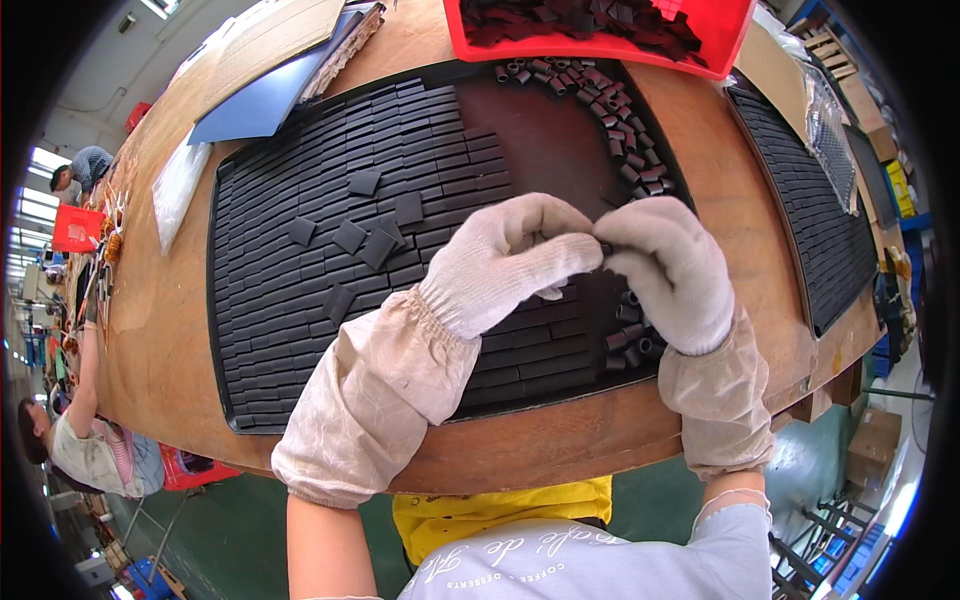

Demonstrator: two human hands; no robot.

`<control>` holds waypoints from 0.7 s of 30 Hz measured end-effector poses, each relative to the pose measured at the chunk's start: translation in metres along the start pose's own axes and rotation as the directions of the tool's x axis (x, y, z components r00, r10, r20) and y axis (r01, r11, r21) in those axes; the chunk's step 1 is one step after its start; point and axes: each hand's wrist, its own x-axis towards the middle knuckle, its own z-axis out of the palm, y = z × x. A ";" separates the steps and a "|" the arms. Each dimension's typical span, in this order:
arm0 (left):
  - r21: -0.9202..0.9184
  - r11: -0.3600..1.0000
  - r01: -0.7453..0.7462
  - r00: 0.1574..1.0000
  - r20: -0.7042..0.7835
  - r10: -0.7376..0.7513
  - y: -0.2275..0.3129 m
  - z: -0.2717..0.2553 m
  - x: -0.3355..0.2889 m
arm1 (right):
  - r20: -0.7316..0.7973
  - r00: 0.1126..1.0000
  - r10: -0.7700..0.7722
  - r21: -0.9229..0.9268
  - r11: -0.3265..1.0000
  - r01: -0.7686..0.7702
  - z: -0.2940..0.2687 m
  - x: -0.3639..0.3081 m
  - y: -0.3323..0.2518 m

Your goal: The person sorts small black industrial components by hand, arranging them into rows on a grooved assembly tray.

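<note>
White gloves: left hand [505, 262] and right hand [672, 268] met over the black tray [225, 300], fingers [585, 250] pinching a small dark piece [606, 248] between them.
Doing it well: a light, steady pinch probably suited best.
Count: two hands, one piece held; six loose squares [362, 238]; one red bin [600, 25] on the worktop [160, 340].

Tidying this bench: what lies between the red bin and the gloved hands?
In the head view, a curved heap of small dark tubes on the black tray lies between the red bin and both hands.
</note>
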 end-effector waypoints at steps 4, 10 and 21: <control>-0.111 0.992 -0.064 0.997 -0.053 0.058 -0.001 0.001 -0.001 | -0.009 0.813 0.582 0.584 0.663 -0.468 -0.006 -0.009 -0.003; -0.140 0.987 -0.078 0.995 -0.068 0.069 0.002 0.004 -0.001 | 0.079 0.775 0.627 0.911 0.271 -0.312 -0.003 -0.012 0.010; -0.097 0.993 -0.066 0.992 -0.111 0.055 -0.001 0.000 0.000 | 0.081 0.794 0.603 0.875 0.339 -0.347 -0.001 -0.010 -0.001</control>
